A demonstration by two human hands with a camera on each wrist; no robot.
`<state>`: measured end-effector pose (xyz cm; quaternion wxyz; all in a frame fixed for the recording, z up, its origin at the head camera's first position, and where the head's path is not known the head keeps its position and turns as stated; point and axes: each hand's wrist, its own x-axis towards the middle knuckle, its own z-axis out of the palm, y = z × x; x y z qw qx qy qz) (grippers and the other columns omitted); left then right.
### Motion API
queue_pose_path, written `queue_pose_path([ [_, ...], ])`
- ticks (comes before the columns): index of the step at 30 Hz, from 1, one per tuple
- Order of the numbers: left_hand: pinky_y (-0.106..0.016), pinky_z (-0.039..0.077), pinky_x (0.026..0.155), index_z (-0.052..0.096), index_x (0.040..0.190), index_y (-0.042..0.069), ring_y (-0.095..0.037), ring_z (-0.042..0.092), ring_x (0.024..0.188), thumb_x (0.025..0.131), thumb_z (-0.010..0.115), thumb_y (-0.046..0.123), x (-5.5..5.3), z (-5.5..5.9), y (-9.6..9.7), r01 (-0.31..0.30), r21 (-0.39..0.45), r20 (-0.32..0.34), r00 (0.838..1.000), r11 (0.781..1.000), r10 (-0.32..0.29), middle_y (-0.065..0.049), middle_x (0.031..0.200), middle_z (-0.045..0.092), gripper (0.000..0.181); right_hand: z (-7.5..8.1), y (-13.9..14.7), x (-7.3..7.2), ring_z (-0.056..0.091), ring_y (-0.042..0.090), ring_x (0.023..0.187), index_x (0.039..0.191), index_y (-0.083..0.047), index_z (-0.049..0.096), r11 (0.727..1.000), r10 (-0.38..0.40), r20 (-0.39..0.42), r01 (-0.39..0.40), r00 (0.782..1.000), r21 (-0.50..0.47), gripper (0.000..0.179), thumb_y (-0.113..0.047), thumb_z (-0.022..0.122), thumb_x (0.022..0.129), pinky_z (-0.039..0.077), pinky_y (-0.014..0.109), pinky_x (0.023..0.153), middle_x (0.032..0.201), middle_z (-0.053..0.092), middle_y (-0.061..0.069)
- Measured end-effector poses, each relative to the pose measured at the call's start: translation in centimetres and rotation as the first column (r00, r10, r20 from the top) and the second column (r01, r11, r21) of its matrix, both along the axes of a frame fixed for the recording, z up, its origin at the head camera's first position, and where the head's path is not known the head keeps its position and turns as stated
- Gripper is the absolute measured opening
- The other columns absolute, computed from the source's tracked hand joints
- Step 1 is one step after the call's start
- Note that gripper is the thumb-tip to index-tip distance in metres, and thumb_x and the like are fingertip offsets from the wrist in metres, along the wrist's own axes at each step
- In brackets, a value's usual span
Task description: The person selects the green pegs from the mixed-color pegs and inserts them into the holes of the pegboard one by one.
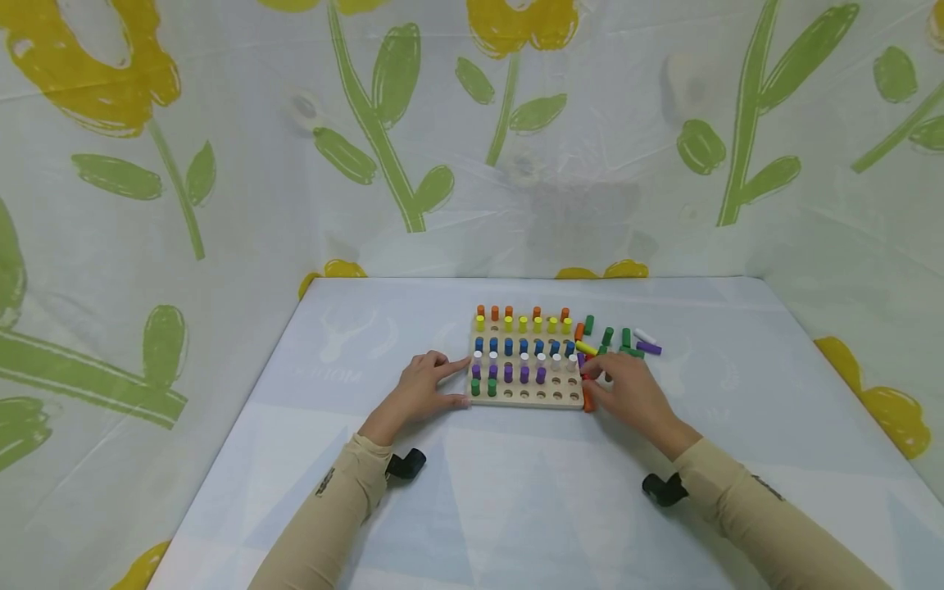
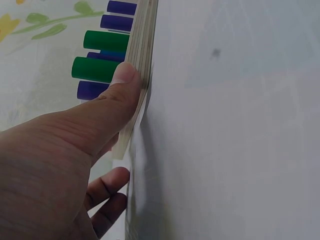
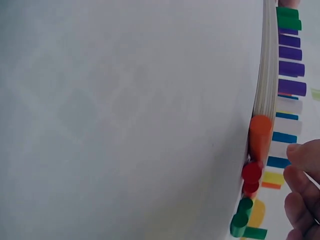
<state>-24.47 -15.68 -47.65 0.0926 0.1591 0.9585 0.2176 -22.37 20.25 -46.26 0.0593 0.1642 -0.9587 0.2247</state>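
A wooden pegboard (image 1: 524,399) lies on the table, with rows of orange, yellow, blue, white, purple and green pegs standing in it. My left hand (image 1: 419,388) is at its left side, index finger and thumb spread and touching the board's edge. The left wrist view shows the thumb (image 2: 125,75) pressed on the edge beside a green peg (image 2: 97,70). My right hand (image 1: 628,389) hovers over loose pegs at the board's right edge, thumb and fingertips bent apart, no peg showing between them. In the right wrist view an orange peg (image 3: 260,135) lies near its fingertips (image 3: 296,151).
Loose green pegs (image 1: 608,336), a white peg (image 1: 645,336) and a purple peg (image 1: 649,348) lie right of the board. A yellow peg (image 1: 587,348) leans by its edge. Several holes show at the front right. Flower-printed curtains (image 1: 472,205) surround the table (image 1: 369,524).
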Motion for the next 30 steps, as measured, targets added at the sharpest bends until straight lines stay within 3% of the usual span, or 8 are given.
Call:
queue_pose_path([
  [9, -0.045, 0.038, 0.100, 0.047, 0.153, 0.032, -0.027, 0.039, 0.118, 0.086, 0.078, 0.051, -0.1, -0.1, 0.0, 0.004, 0.011, -0.004, 1.000, 1.000, -0.004, -0.006, 0.127, 0.047, 0.076, 0.1, 1.2, -0.2, 0.060, 0.030, 0.102, 0.111, -0.009, 0.074, 0.999, -0.053, 0.031, 0.053, 0.998, 0.008, 0.021, -0.014, 0.077, 0.091, 0.048, 0.054, 0.092, 0.113, 0.070, 0.011],
  [18, -0.045, 0.037, 0.103, 0.046, 0.154, 0.032, -0.028, 0.039, 0.120, 0.086, 0.078, 0.050, 0.0, 0.0, -0.1, 0.009, 0.007, -0.001, 1.000, 1.000, -0.009, -0.008, 0.130, 0.047, 0.077, 0.0, 2.5, -0.7, 0.059, 0.033, 0.101, 0.117, -0.006, 0.072, 0.993, -0.110, 0.027, 0.109, 0.994, 0.055, 0.030, -0.018, 0.079, 0.090, 0.049, 0.053, 0.089, 0.115, 0.067, 0.015],
  [30, -0.045, 0.037, 0.103, 0.047, 0.153, 0.032, -0.028, 0.039, 0.119, 0.086, 0.078, 0.050, 0.0, 0.0, -0.1, 0.013, 0.010, -0.007, 1.000, 1.000, -0.013, -0.007, 0.129, 0.047, 0.076, -0.2, 3.5, -1.5, 0.059, 0.040, 0.109, 0.128, -0.003, 0.066, 0.989, -0.129, 0.066, 0.123, 0.989, 0.088, 0.041, -0.018, 0.078, 0.091, 0.050, 0.056, 0.091, 0.126, 0.063, 0.021],
])
